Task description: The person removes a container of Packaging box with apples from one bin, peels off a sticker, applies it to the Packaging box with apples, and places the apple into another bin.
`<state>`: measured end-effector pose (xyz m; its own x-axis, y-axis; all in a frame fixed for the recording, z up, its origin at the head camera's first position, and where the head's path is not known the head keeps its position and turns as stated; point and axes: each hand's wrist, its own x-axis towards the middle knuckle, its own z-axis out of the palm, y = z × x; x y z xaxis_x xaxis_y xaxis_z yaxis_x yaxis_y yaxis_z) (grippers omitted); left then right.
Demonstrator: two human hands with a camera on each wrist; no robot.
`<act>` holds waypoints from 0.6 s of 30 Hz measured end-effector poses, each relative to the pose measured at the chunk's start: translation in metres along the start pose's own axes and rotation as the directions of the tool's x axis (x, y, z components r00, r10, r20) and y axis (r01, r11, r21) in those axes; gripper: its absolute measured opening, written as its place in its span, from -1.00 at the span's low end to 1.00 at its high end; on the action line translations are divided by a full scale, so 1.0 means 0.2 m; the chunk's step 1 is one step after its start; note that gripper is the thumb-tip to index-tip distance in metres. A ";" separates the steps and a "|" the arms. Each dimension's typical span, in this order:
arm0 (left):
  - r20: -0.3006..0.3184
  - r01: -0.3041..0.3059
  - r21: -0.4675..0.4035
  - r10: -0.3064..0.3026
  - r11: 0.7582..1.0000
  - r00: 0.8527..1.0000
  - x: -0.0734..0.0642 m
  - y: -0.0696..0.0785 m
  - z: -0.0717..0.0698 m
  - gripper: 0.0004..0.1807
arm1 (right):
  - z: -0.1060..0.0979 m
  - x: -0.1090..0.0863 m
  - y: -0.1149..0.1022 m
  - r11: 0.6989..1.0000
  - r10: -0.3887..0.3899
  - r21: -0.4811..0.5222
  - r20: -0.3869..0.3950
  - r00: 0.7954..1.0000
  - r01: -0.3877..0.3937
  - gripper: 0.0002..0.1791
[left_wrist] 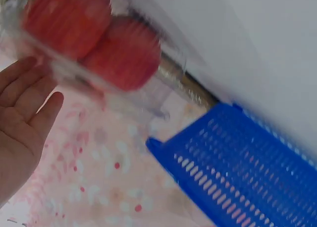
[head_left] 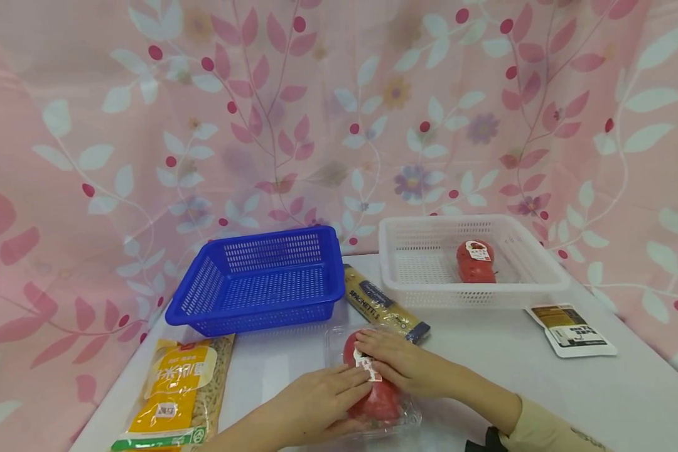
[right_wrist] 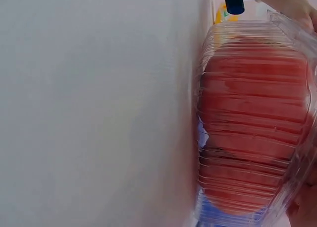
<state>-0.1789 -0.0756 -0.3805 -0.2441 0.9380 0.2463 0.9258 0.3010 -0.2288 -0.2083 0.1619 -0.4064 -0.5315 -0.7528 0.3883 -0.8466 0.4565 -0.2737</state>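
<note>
A clear plastic box (head_left: 334, 345) of red round fruit (head_left: 380, 407), with a white label on its lid, lies on the table in front of me. My left hand (head_left: 322, 402) rests on its near left part, fingers extended over the lid. From the right, my right hand (head_left: 412, 364) lies across the top near the label, its fingers also extended. The left wrist view is blurred but shows straight fingers (left_wrist: 42, 95) beside the box. Seen from the side in the right wrist view, the ribbed box wall (right_wrist: 252, 123) stands close against the white table.
A blue basket (head_left: 254, 320) stands behind to the left; a white basket (head_left: 474, 292) at right holds another red fruit pack (head_left: 476, 262). A spaghetti packet (head_left: 381, 304) lies between them. A yellow pasta bag (head_left: 175, 395) is at left, a small pouch (head_left: 573, 331) at right.
</note>
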 end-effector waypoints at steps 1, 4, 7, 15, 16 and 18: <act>-0.001 0.031 -0.010 -0.031 0.999 1.000 -0.01 -0.01 -0.02 -0.42 | 0.00 0.00 -0.01 1.000 0.013 -0.006 0.001 1.000 -0.013 -0.54; -0.016 0.128 -0.053 -0.129 0.990 0.991 -0.03 -0.04 -0.05 -0.42 | -0.02 0.00 -0.03 0.998 0.056 -0.020 -0.008 0.998 -0.056 -0.51; -0.063 0.187 -0.075 -0.191 0.980 0.979 -0.06 -0.05 -0.05 -0.41 | -0.04 -0.01 -0.05 0.995 0.092 -0.027 -0.041 0.995 -0.093 -0.51; -0.157 0.429 -0.156 -0.451 0.890 0.878 -0.12 -0.05 -0.02 -0.37 | -0.09 -0.04 -0.11 0.991 0.114 -0.035 -0.238 0.965 -0.126 -0.44; -0.111 0.480 -0.193 -0.506 0.856 0.856 -0.13 -0.05 -0.01 -0.34 | -0.10 -0.05 -0.12 0.988 0.145 -0.015 -0.234 0.961 -0.153 -0.43; 0.002 0.561 -0.269 -0.582 0.783 0.813 -0.13 -0.04 -0.01 -0.27 | -0.10 -0.07 -0.13 0.979 0.202 0.011 -0.195 0.960 -0.203 -0.38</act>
<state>-0.1790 -0.1032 -0.3838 -0.7378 0.5882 0.3312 0.6657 0.7153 0.2126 -0.1794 0.1700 -0.3870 -0.6865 -0.5382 0.4890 -0.7204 0.5951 -0.3563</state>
